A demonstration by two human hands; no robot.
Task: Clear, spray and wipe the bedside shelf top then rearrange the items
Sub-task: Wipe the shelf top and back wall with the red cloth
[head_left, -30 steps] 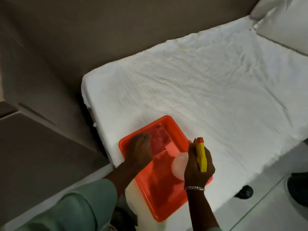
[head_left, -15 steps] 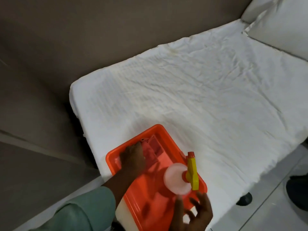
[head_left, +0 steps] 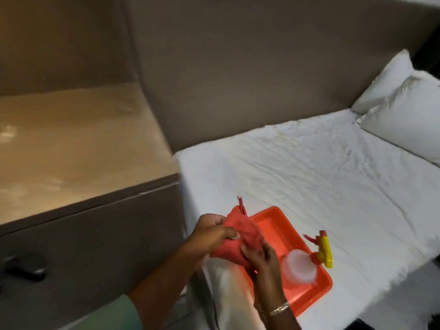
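The bedside shelf top (head_left: 71, 148) is a glossy tan surface at the left with nothing on it. An orange tray (head_left: 316, 289) lies on the bed's near corner. In it stands a clear spray bottle (head_left: 298, 266) with a yellow and red trigger head. Above the tray's left end both hands hold a bunched red cloth (head_left: 240, 236). My left hand (head_left: 212, 232) grips its upper left part. My right hand (head_left: 260, 257), with a metal bracelet at the wrist, grips its lower right part.
The white bed sheet (head_left: 309, 167) spreads to the right, with two white pillows (head_left: 402, 115) at the far right. A brown padded headboard wall (head_left: 262, 67) runs behind. The shelf unit's drawer front carries a dark handle (head_left: 23, 270).
My right hand set the spray bottle down in the tray and let go. My left hand lifted the red cloth out of the tray, and both hands now hold it. The view swung left to the shelf.
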